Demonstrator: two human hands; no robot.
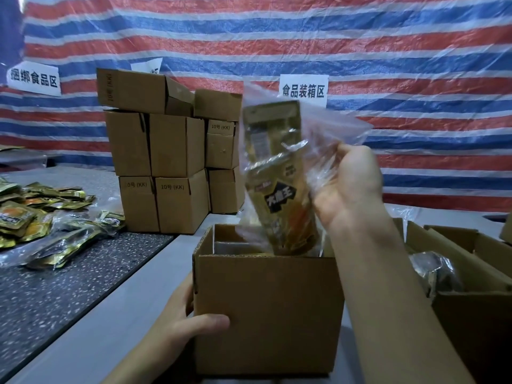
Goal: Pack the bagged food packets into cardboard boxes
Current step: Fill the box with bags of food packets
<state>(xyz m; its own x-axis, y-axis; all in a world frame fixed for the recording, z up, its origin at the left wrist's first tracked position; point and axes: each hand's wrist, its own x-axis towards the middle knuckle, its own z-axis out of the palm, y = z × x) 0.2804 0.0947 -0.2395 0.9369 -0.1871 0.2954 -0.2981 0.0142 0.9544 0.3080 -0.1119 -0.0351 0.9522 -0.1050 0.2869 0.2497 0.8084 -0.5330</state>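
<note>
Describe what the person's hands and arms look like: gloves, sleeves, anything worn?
No gloves on the left hand or the right hand. The left forearm and the right forearm are uncovered, with no sleeve in view. No ring, watch or bracelet shows.

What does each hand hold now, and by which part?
The right hand grips the bagged food packet by the loose plastic at its side. The left hand holds the cardboard box at its near left corner.

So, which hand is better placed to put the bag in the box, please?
The right hand: it grips the bag over the open box, while the left hand holds the box's side.
</note>
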